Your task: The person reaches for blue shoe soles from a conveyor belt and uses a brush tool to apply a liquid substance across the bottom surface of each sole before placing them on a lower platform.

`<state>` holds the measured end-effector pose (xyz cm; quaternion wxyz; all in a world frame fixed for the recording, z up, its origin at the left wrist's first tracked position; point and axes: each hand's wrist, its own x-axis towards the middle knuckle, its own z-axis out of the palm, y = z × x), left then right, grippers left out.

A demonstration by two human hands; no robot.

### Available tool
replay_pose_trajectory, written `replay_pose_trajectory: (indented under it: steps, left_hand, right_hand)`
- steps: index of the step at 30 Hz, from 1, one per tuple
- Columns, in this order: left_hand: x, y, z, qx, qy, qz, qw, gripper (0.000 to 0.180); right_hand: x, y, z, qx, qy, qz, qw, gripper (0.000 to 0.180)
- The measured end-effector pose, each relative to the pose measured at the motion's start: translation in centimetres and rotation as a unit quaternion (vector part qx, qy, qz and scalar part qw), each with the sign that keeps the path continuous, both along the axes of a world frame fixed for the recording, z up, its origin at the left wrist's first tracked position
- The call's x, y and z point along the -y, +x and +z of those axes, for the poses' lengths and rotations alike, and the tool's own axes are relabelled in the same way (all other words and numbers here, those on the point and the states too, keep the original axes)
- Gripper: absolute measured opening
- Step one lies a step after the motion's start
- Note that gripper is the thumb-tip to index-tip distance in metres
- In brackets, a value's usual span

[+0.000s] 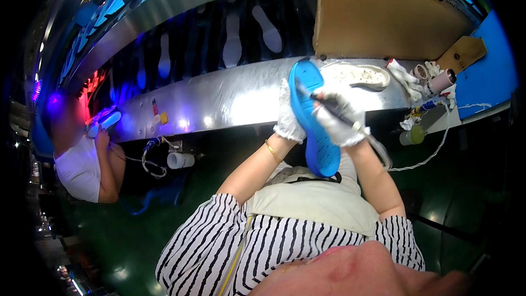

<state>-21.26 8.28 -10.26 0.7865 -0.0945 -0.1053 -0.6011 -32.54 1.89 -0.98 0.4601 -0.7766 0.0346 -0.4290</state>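
Note:
A blue shoe sole (313,126) is held up in front of me at a slant, its hollow side with small holes toward me. My left hand (287,114), in a white glove, is closed around its left edge. My gloved right hand (341,118) grips a dark-handled brush (320,98), its tip over the upper part of the sole. From the brush a clear tube (379,148) curves down past my right wrist. Just behind, a white shoe sole (356,75) lies on the metal bench.
The steel bench (213,101) runs across, with soles (232,38) on the dark conveyor beyond. A cardboard box (383,16) stands behind it. At right are a pink cup (441,81), gloves (404,79) and a green-lidded jar (412,135). Another person (82,167) handles a sole at left.

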Motion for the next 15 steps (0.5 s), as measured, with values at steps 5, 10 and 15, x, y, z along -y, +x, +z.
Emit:
replay_pose_trajectory:
  steps: [5,10,15]
  left_hand:
    - [-2.2,-0.4,5.1,0.132,0.254,0.090,0.954,0.084]
    - [-2.4,1.0,3.2,0.053,0.096,0.031,0.993,0.085]
    - [-4.0,1.2,4.9,0.154,0.217,0.051,0.963,0.084]
  right_hand:
    - [-0.2,-0.8,0.4,-0.079,0.138,-0.010,0.987,0.018]
    - [-2.0,-1.1,0.7,-0.074,0.025,0.059,0.995,0.017]
    - [-1.6,-2.0,0.0,-0.120,0.061,-0.021,0.991,0.019]
